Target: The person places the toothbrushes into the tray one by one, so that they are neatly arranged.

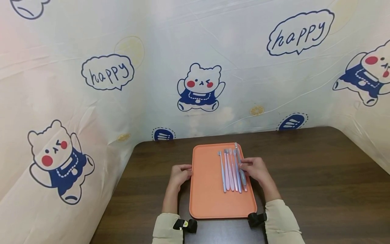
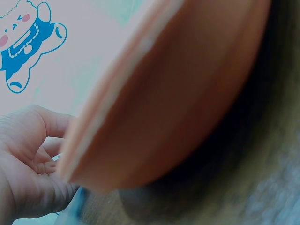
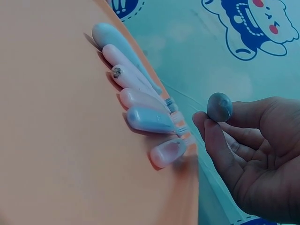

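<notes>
An orange tray [image 1: 204,200] lies on the table, with a row of several pastel toothbrushes [image 1: 226,173] side by side on its right half, their heads pointing away from me. My left hand [image 1: 179,174] holds the tray's left rim; in the left wrist view the rim partly hides its fingertips. Over the tray's right edge, my right hand [image 1: 256,167] pinches a blue-grey toothbrush [image 3: 219,108] between thumb and fingers. The right wrist view has this one above the rim, handle end toward the camera, apart from the toothbrushes lying below, among them a blue one [image 3: 150,119].
The dark wooden table [image 1: 304,169] spreads to both sides of the tray. A pale cloth [image 1: 158,67] printed with bears and lettering hangs behind the table and along its sides. Black wrist cameras [image 1: 256,219] sit near the tray's front corners.
</notes>
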Demonstrator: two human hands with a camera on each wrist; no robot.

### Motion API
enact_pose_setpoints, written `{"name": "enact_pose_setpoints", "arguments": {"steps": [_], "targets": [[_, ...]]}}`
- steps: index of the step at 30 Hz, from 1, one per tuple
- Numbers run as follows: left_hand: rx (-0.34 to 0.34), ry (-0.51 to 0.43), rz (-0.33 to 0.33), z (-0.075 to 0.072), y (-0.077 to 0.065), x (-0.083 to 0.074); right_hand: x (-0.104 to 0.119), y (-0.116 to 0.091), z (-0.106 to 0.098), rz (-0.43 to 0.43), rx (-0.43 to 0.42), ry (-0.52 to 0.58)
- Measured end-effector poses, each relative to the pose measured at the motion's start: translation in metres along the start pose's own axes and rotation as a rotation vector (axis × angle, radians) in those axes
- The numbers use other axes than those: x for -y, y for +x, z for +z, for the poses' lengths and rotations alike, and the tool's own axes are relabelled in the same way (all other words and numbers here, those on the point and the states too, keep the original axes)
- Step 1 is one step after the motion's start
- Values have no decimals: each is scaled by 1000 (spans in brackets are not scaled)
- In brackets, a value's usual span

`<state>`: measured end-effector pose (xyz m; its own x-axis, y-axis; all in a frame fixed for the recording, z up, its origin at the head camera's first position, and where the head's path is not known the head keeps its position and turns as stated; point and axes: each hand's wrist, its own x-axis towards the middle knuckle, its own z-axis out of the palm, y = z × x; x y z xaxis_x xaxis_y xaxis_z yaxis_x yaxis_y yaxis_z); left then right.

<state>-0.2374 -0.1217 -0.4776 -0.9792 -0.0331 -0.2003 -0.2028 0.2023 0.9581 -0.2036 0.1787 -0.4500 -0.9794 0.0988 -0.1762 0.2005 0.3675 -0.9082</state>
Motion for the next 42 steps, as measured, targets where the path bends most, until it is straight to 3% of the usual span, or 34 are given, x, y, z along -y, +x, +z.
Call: {"name": "enact_pose_setpoints", "arguments": {"steps": [42], "targets": [[29,-8,-7,-1,-1,0,4,1,17,4,-1,-46]]}}
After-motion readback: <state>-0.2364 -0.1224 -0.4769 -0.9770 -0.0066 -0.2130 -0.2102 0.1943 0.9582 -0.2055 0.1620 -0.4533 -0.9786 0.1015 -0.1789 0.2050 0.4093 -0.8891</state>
